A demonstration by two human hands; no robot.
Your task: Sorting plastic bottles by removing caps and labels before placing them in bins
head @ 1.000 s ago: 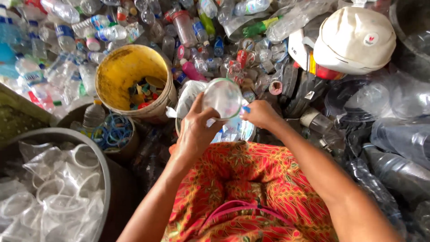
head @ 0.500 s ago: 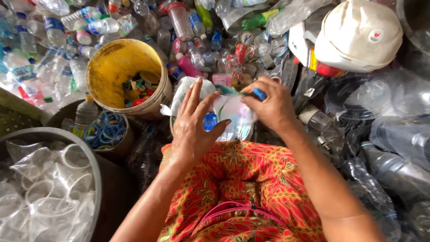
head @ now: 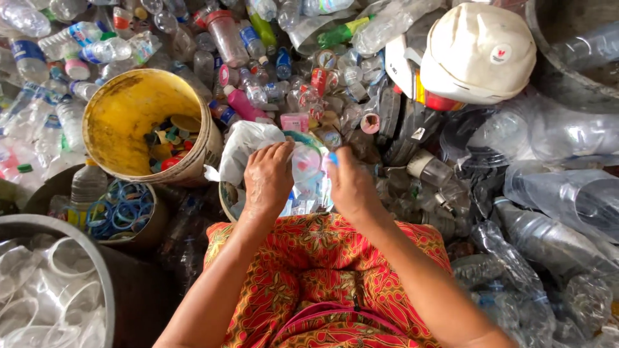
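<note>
Blurred hands and cut-off tubs

The right hand [head: 351, 183] is motion-blurred, so its grip on the small blue cap [head: 333, 158] is unclear. The left hand [head: 267, 177] covers part of the crumpled clear plastic bottle [head: 305, 161]. The grey tub of clear cups [head: 97, 270] is cut by the left and bottom edges; the dark round basin [head: 561, 71] by the top and right edges.

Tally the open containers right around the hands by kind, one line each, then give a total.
Yellow bucket with mixed caps: 1
Dark tub with blue rings: 1
Large grey basin with clear cups: 1
Bag-lined bowl under the left hand and right hand: 1
Total: 4
</note>
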